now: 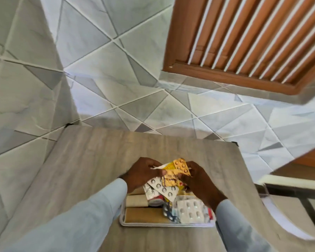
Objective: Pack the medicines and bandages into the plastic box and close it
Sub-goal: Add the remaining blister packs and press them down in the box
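Note:
A clear plastic box [123, 218] lies open on the wooden table, near its front edge. Inside at the left are beige bandage rolls [136, 200]; at the right lie white blister packs [190, 210]. Above the box both hands grip one bunch of pill strips: orange and yellow strips [180, 167] on top, a silver blister strip [164, 189] hanging below. My left hand [144, 172] holds the bunch from the left, my right hand [198, 180] from the right. The box's far side is hidden by my hands. No lid can be made out.
The grey wooden table [91, 160] stands against a tiled wall. A brown window frame with white bars [244, 42] is on the wall at the upper right. A dark-framed piece of furniture [298, 195] sits beyond the table's right edge.

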Available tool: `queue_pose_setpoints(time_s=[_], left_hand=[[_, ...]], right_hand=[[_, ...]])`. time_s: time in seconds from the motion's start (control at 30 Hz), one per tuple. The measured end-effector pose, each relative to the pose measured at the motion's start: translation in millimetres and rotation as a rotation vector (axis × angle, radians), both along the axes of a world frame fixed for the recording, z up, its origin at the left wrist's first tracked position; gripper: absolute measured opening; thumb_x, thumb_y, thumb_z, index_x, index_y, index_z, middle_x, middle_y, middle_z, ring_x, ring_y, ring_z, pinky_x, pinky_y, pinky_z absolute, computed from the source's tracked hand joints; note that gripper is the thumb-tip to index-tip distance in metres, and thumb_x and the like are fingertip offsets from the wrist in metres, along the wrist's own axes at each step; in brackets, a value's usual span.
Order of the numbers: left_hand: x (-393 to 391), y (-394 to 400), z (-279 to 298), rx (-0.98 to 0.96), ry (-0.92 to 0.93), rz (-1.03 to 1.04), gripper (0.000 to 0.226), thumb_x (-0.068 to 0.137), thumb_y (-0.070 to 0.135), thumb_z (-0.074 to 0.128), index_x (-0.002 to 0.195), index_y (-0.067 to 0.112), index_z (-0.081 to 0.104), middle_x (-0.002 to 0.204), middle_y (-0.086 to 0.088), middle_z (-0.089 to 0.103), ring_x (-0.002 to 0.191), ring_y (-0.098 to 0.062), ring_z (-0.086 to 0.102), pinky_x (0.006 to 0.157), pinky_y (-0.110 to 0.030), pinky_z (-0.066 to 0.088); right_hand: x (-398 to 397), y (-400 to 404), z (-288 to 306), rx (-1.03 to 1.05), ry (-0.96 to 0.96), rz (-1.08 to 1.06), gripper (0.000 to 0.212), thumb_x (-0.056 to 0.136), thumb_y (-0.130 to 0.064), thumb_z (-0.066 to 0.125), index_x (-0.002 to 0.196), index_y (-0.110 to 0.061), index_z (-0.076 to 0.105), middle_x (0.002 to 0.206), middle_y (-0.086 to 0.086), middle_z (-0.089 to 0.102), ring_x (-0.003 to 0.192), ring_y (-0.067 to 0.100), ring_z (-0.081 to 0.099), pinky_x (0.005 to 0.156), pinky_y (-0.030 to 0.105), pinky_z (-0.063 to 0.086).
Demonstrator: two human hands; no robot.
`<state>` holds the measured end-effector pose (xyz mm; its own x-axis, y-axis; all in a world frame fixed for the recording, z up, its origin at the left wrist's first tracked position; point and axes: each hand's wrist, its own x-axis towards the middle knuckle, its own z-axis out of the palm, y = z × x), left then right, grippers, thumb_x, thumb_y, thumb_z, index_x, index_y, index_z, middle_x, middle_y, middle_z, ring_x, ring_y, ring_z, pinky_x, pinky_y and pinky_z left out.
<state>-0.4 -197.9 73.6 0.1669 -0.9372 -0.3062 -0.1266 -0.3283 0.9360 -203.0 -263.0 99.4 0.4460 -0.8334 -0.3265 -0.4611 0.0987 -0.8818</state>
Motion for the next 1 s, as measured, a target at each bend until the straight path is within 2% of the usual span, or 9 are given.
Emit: queue_pose_setpoints(time_s=[0.1, 0.27, 0.43, 0.57, 0.63, 0.7, 0.77, 0.9, 1.0], left_hand=[[-49.1, -13.9, -17.8, -0.005, -0.12, -0.193, 0.029, 0.073, 0.016, 0.078, 0.102, 0.014, 0.073, 0.095, 0.0, 0.071, 0.075, 0.002, 0.062, 0.068, -0.015, 0.048], [-88.5, -18.4, -45.8, -0.007, -0.429, -0.271, 0.032, 0.079, 0.018, 0.065, 0.111, 0.024, 0.067, 0.116, 0.005, 0.064, 0.105, -0.009, 0.059, 0.086, -0.015, 0.041], [-95.9, -12.6, -51.4, -0.034, -0.585, -0.279, 0.032, 0.086, 0.028, 0.057, 0.118, 0.033, 0.06, 0.119, 0.008, 0.057, 0.115, -0.012, 0.053, 0.099, -0.028, 0.04], [-101.0, 0.4, -60.5, -0.142, -0.757, -0.305, 0.04, 0.096, 0.03, 0.042, 0.136, 0.029, 0.045, 0.14, 0.011, 0.044, 0.133, -0.011, 0.038, 0.112, -0.026, 0.025], [-101.7, 9.0, -66.0, -0.17, -0.868, -0.304, 0.042, 0.095, 0.028, 0.044, 0.137, 0.027, 0.045, 0.142, 0.01, 0.045, 0.134, -0.011, 0.04, 0.112, -0.026, 0.027], [-100.9, 15.6, -69.2, -0.252, -0.966, -0.317, 0.044, 0.08, 0.028, 0.065, 0.123, 0.027, 0.06, 0.125, 0.01, 0.062, 0.115, -0.009, 0.059, 0.099, -0.024, 0.045], [-100.9, 20.7, -66.4, -0.306, -1.012, -0.353, 0.044, 0.066, 0.032, 0.074, 0.11, 0.029, 0.068, 0.11, 0.014, 0.069, 0.102, -0.004, 0.065, 0.095, -0.019, 0.044], [-94.2, 27.6, -59.2, -0.346, -1.046, -0.476, 0.045, 0.078, 0.048, 0.046, 0.116, 0.032, 0.061, 0.12, 0.015, 0.065, 0.119, -0.004, 0.044, 0.101, -0.025, 0.027], [-88.6, 26.6, -54.8, -0.278, -1.147, -0.581, 0.063, 0.07, 0.071, 0.042, 0.123, 0.037, 0.054, 0.13, 0.019, 0.057, 0.125, -0.006, 0.037, 0.102, -0.029, 0.024]], right_hand=[[-64.8, 13.3, -15.1, 0.051, 0.014, -0.162, 0.015, 0.088, -0.006, 0.064, 0.098, -0.01, 0.054, 0.079, 0.013, 0.065, 0.061, 0.017, 0.061, 0.052, 0.032, 0.05], [-112.8, 31.5, -48.9, -0.046, 0.125, -0.297, 0.017, 0.086, -0.016, 0.068, 0.095, -0.023, 0.055, 0.088, 0.009, 0.069, 0.073, 0.024, 0.067, 0.065, 0.047, 0.058], [-106.7, 41.6, -58.6, -0.319, 0.46, -0.146, 0.033, 0.089, -0.05, 0.051, 0.113, -0.028, 0.049, 0.102, -0.001, 0.067, 0.091, 0.02, 0.065, 0.078, 0.038, 0.053], [-95.8, 39.0, -52.9, -0.423, 0.658, -0.089, 0.047, 0.094, -0.053, 0.037, 0.132, -0.027, 0.037, 0.116, -0.001, 0.062, 0.101, 0.021, 0.062, 0.08, 0.034, 0.047], [-91.9, 36.2, -52.6, -0.478, 0.696, -0.07, 0.047, 0.095, -0.052, 0.034, 0.134, -0.026, 0.035, 0.117, -0.002, 0.062, 0.102, 0.02, 0.062, 0.079, 0.033, 0.047], [-87.1, 34.2, -52.5, -0.529, 0.74, -0.057, 0.046, 0.095, -0.052, 0.033, 0.132, -0.024, 0.037, 0.114, -0.001, 0.063, 0.099, 0.02, 0.062, 0.076, 0.033, 0.047], [-83.9, 32.8, -54.2, -0.606, 0.782, -0.037, 0.045, 0.095, -0.053, 0.034, 0.126, -0.022, 0.043, 0.108, -0.001, 0.066, 0.097, 0.021, 0.06, 0.075, 0.034, 0.046], [-80.7, 30.5, -58.1, -0.636, 0.791, -0.051, 0.037, 0.09, -0.051, 0.046, 0.111, -0.021, 0.054, 0.098, 0.0, 0.066, 0.09, 0.021, 0.059, 0.073, 0.034, 0.047], [-81.1, 32.2, -66.9, -0.725, 0.814, -0.047, 0.03, 0.072, -0.043, 0.073, 0.086, -0.02, 0.062, 0.076, -0.001, 0.061, 0.067, 0.021, 0.057, 0.055, 0.034, 0.048]])
